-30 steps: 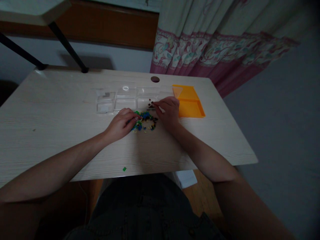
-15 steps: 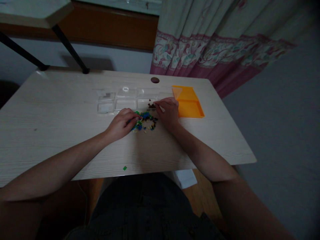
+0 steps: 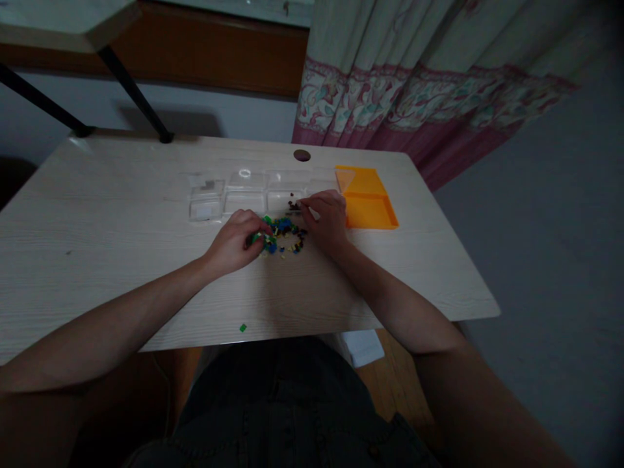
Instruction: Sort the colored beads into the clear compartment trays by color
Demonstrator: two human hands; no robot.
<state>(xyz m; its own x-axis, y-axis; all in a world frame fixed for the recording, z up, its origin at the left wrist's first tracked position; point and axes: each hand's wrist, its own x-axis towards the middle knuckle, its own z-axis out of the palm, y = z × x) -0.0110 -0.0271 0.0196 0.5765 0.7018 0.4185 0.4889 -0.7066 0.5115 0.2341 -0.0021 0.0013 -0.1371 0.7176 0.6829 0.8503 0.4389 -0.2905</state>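
Note:
A loose pile of small building bricks (image 3: 280, 229), green, blue, yellow and dark, lies on the table in front of me. At its left edge is my left hand (image 3: 237, 240), thumb and forefinger apart, with green pieces showing between them. My right hand (image 3: 325, 218) reaches over the front of a clear plastic box, its thumb and fingertips pinched together; anything between them is too small to make out. Beside those fingertips, several dark brown pieces (image 3: 293, 205) lie in the clear box (image 3: 279, 197).
More clear lidded boxes (image 3: 245, 201) and a small clear box (image 3: 205, 209) stand to the left. An open orange box (image 3: 369, 211) sits to the right. One green brick (image 3: 242, 328) lies by the front edge of the table (image 3: 121, 240). Behind hangs a curtain (image 3: 361, 91).
My left thumb and forefinger have parted over the pile; a pale bit seen at their tips before no longer shows. My right hand has shifted very slightly left, still pinched.

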